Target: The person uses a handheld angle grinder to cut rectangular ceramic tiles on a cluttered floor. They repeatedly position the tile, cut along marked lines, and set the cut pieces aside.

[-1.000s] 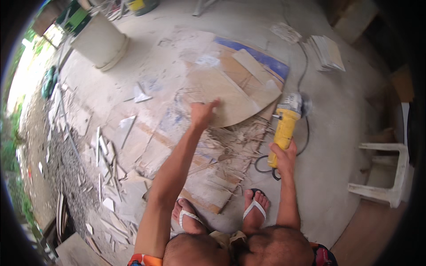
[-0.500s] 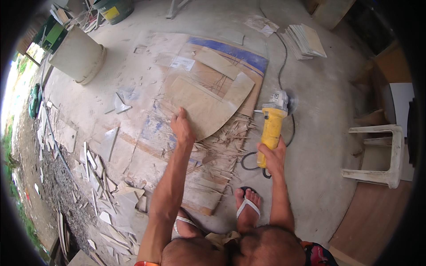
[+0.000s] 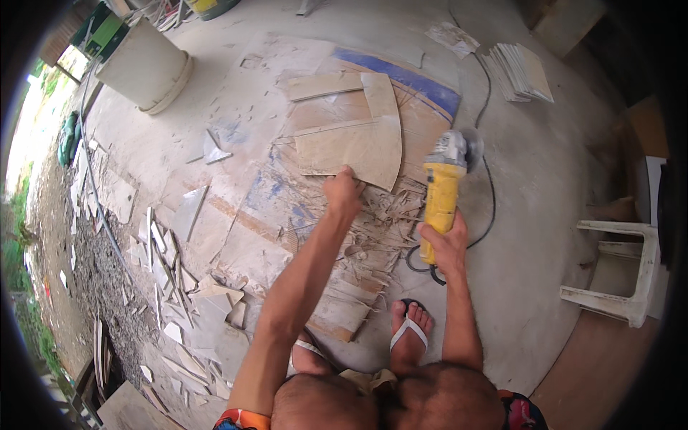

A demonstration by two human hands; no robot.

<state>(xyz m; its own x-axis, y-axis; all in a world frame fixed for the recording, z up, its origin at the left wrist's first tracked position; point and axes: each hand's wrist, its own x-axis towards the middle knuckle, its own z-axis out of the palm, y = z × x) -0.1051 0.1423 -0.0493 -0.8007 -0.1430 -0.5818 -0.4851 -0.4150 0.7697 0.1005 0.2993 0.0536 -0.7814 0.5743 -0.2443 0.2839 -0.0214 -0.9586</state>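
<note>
My right hand (image 3: 448, 244) is wrapped round the body of a yellow angle grinder (image 3: 441, 193). The grinder's grey head and disc point away from me, to the right of a beige tile (image 3: 351, 147). This tile has a curved right side and a rectangular opening that faces left, so it looks like a C. At its near edge my left hand (image 3: 343, 192) grips it, fingertips on top and the thumb hidden. Under the tile lies a dusty cardboard sheet (image 3: 430, 129) with a blue band, strewn with thin slivers.
Broken tile pieces (image 3: 172, 269) are heaped at left. A large whitish bucket (image 3: 147, 68) stands at the far left. Stacked tiles (image 3: 517, 72) lean at the far right, near the grinder's cord (image 3: 489, 186). A white plastic stool (image 3: 609, 312) lies at right.
The tile has turned counter-clockwise, its curved side now facing right. My left hand has moved right and slightly away with its edge. The grinder stays in my right hand; the view has shifted a little.
</note>
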